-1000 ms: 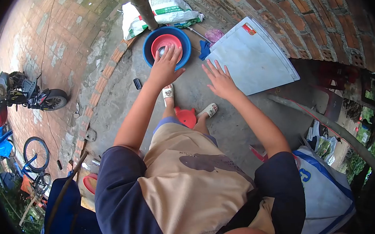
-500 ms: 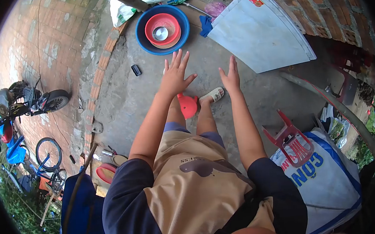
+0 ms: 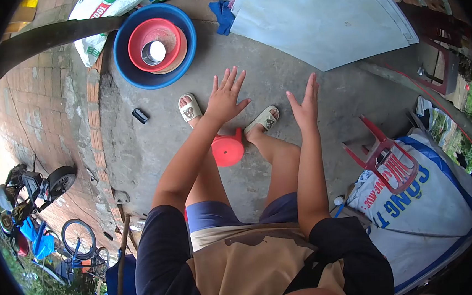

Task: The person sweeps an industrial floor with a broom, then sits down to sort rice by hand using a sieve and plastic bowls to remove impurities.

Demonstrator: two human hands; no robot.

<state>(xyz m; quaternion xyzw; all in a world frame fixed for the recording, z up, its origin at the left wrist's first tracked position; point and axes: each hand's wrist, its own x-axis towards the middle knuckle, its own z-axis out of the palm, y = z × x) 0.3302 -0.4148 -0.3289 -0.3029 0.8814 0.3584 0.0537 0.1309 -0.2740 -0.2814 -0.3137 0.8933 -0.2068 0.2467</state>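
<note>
My left hand (image 3: 224, 99) is held out in the air with its fingers spread and nothing in it. Opposite it, my right hand (image 3: 306, 104) is raised, thumb apart from the straight fingers, also holding nothing. Below and between my arms is a small red plastic stool (image 3: 228, 150), partly covered by my left forearm and leg. Ahead and to the left, a blue basin (image 3: 124, 62) on the floor contains a red basin (image 3: 134, 42), in which a metal bowl (image 3: 154, 53) rests. A small black object (image 3: 140, 115) lies on the concrete left of my left hand.
Large white sheets (image 3: 315, 25) lie at the upper right beside a blue cloth (image 3: 222, 16). A red plastic chair (image 3: 387, 160) stands at a printed white tarp (image 3: 440, 203) on the right. A motorbike (image 3: 34, 188) and a bicycle (image 3: 80, 240) are at the left.
My view has shifted, so the basins appear farther left and the white sheets are cut off at the top. Both feet now show. My hands stay raised and apart.
</note>
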